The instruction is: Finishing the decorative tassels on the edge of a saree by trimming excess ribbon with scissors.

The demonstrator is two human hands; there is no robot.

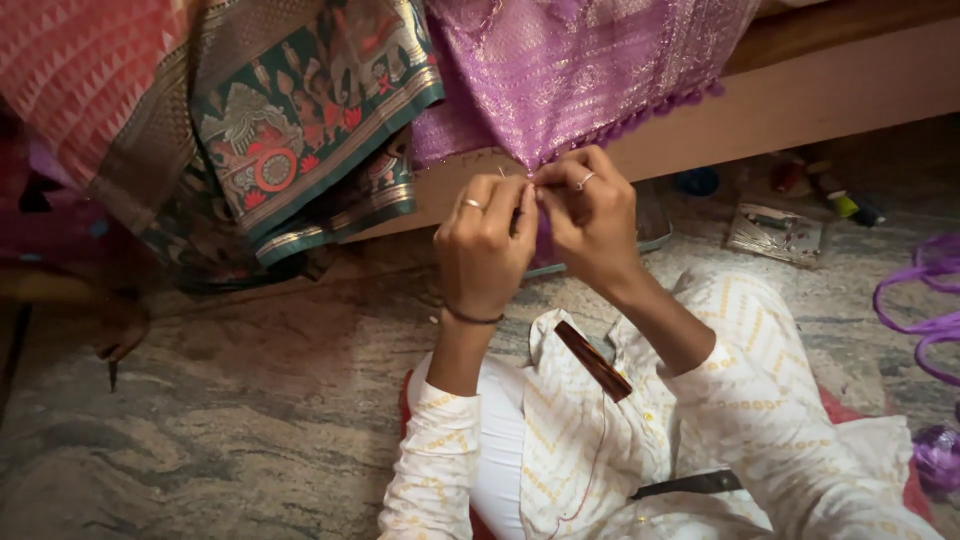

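Pinching the tasselled edge of the purple cloth (pixel 580 70) between both sets of fingertips, we are keeping our left hand (pixel 487 245) and right hand (pixel 592 215) touching. It is hanging off the far wooden ledge (pixel 800 95), right of a green patterned cloth (pixel 310 110).

The tasselled edge of a purple cloth (pixel 560 75) is pinched between the left hand (pixel 485 245) and the right hand (pixel 590 215), fingertips touching. A patterned green cloth (pixel 300 110) is draped beside it. A purple cord (pixel 930 300) is seen on the stone floor (pixel 230 400).
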